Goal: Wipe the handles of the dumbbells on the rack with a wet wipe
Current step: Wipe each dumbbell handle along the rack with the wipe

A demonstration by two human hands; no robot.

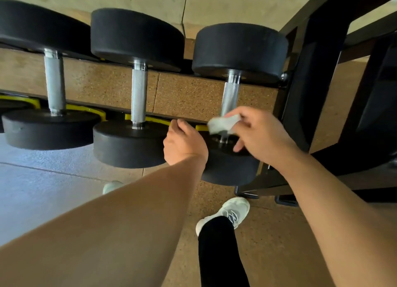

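Three black dumbbells lie side by side on a black rack [296,106], each with a knurled metal handle. My right hand [260,136] pinches a white wet wipe [223,123] against the near end of the right dumbbell's handle [230,97]. My left hand [182,142] rests with curled fingers on the rack's front rail, between the near heads of the middle and right dumbbells. The middle handle [139,95] and the left handle [54,82] stand free of both hands.
Yellow cradles [86,109] line the rack's front rail. The rack's thick black upright stands close on the right. Speckled rubber floor [268,243] lies below, grey at the left. My two feet in white shoes [229,211] are under the rack's front edge.
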